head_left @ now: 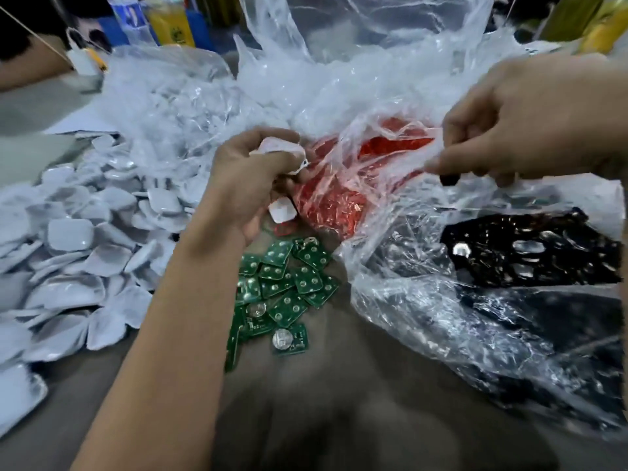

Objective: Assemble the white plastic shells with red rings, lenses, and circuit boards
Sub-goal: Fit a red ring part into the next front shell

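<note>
— What is the left hand (251,178) doing?

— It is curling round a few white shells (282,149), gripping them just beside the bag of red rings (343,198). One more shell is poking out under its palm.

— And the right hand (520,127)?

— It is pinching the edge of the clear plastic bag (390,154) that is holding the red rings, with the film bunching between thumb and fingers and stretching toward the left hand.

— Where is the rest of the white shells lying?

— A big heap of shells (78,246) is spreading over the left side of the table (339,402), running under the left forearm.

— And the circuit boards?

— The green boards (282,290) are sitting in a loose pile on the table near the middle, just below the left hand; a couple are showing a round silver coin cell.

— Anything for the lenses?

— A dark tray (530,253) is lying to the right, partly under crumpled plastic, with shiny clear pieces in it. I cannot tell if those are lenses.
</note>
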A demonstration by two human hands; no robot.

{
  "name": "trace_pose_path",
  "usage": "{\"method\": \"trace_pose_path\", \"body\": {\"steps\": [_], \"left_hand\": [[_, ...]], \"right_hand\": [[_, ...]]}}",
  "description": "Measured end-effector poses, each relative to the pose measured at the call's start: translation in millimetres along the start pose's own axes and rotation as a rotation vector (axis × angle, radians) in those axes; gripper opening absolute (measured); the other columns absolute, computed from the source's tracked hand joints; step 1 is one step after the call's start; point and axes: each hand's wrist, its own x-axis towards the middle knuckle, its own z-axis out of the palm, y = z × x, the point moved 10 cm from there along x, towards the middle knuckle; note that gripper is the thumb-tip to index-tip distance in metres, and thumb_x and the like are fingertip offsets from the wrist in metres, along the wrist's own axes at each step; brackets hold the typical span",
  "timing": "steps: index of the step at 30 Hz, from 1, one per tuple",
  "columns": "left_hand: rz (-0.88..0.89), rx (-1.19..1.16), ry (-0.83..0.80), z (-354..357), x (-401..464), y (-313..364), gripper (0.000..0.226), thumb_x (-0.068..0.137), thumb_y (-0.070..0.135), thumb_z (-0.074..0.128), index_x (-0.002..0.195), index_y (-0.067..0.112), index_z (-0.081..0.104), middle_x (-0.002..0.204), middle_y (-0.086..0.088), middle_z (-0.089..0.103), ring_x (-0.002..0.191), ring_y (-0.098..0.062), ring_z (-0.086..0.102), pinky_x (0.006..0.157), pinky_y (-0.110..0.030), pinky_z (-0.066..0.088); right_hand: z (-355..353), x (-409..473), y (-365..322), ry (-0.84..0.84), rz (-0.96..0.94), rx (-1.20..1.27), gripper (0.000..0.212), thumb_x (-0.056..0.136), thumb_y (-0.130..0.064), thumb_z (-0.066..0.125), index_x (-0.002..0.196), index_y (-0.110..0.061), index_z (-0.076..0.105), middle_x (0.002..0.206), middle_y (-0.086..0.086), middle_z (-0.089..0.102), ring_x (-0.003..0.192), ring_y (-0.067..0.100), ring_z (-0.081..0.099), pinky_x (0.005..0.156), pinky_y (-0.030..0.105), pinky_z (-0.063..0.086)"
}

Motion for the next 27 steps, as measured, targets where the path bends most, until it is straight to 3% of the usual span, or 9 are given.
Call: {"method": "trace_pose_path", "body": {"steps": [2,4,6,8,10,13,19,23,27], "left_hand": [[-0.006,0.02,0.064,-22,-3,-5,0.022,0.089,-0.013,0.062,0.095,0.007,0.07,0.091,-0.023,0.071,0.055,-0.016,0.058,0.045,-0.018,0.044],[-0.024,0.047,0.13,-42,-7,-14,0.023,0.089,-0.012,0.064,0.096,0.009,0.071,0.088,-0.021,0.073,0.054,-0.016,0.06,0.05,-0.021,0.05],[-0.032,0.124,0.148,-54,-11,-21,0.026,0.087,-0.009,0.069,0.101,0.013,0.073,0.097,-0.027,0.073,0.07,-0.026,0.064,0.068,-0.037,0.056],[-0.028,0.19,0.135,-60,-15,-27,0.03,0.087,-0.006,0.072,0.108,0.016,0.072,0.102,-0.034,0.067,0.076,-0.029,0.057,0.069,-0.042,0.052],[0.002,0.239,0.147,-63,-15,-28,0.029,0.087,-0.003,0.073,0.108,0.017,0.071,0.101,-0.03,0.069,0.071,-0.026,0.058,0.061,-0.037,0.054],[0.044,0.237,0.138,-58,-13,-26,0.028,0.086,-0.003,0.073,0.105,0.017,0.073,0.101,-0.024,0.074,0.066,-0.022,0.062,0.061,-0.041,0.055],[0.035,0.134,0.119,-51,-9,-31,0.026,0.09,-0.005,0.069,0.108,0.013,0.074,0.081,-0.006,0.076,0.048,-0.006,0.057,0.047,-0.018,0.049],[-0.016,0.04,0.037,-44,-6,-39,0.026,0.097,-0.003,0.063,0.118,0.01,0.07,0.081,-0.005,0.075,0.046,-0.007,0.053,0.04,-0.016,0.042],[-0.051,0.051,-0.089,-30,-6,-46,0.031,0.095,-0.006,0.062,0.123,0.008,0.066,0.087,-0.009,0.074,0.057,-0.016,0.056,0.042,-0.016,0.037]], "right_hand": [[-2,8,-30,0.116,-0.121,0.261,0.035,0.088,-0.02,0.079,0.06,-0.01,0.06,0.056,0.008,0.069,0.051,0.006,0.071,0.041,0.036,0.054],[21,20,-67,0.109,-0.232,0.484,0.044,0.086,0.005,0.065,0.054,-0.013,0.041,0.052,0.02,0.053,0.06,0.021,0.076,0.045,0.042,0.056],[56,41,-91,0.129,-0.258,0.438,0.04,0.08,0.012,0.056,0.06,-0.019,0.041,0.058,0.005,0.048,0.067,0.029,0.07,0.057,0.039,0.048],[100,57,-102,0.089,-0.242,0.284,0.027,0.084,0.005,0.054,0.077,-0.022,0.057,0.077,-0.003,0.06,0.078,0.022,0.062,0.067,0.03,0.047],[132,62,-105,0.07,-0.244,0.143,0.017,0.092,-0.016,0.056,0.098,-0.027,0.067,0.092,-0.002,0.068,0.089,0.023,0.064,0.076,0.035,0.053],[151,62,-108,0.133,-0.292,-0.105,0.025,0.094,-0.043,0.065,0.117,-0.034,0.069,0.105,0.0,0.072,0.099,0.03,0.068,0.08,0.04,0.055],[158,72,-102,0.077,-0.394,-0.198,0.018,0.1,-0.037,0.061,0.108,-0.02,0.064,0.107,0.001,0.062,0.102,0.033,0.065,0.083,0.045,0.054],[141,63,-89,0.233,-0.443,0.101,0.014,0.104,-0.032,0.057,0.1,-0.02,0.053,0.103,-0.004,0.05,0.09,0.022,0.058,0.08,0.041,0.05],[107,55,-68,0.475,-0.401,0.517,0.007,0.1,-0.02,0.068,0.097,-0.018,0.061,0.088,-0.01,0.063,0.073,0.005,0.06,0.066,0.024,0.053]]}}
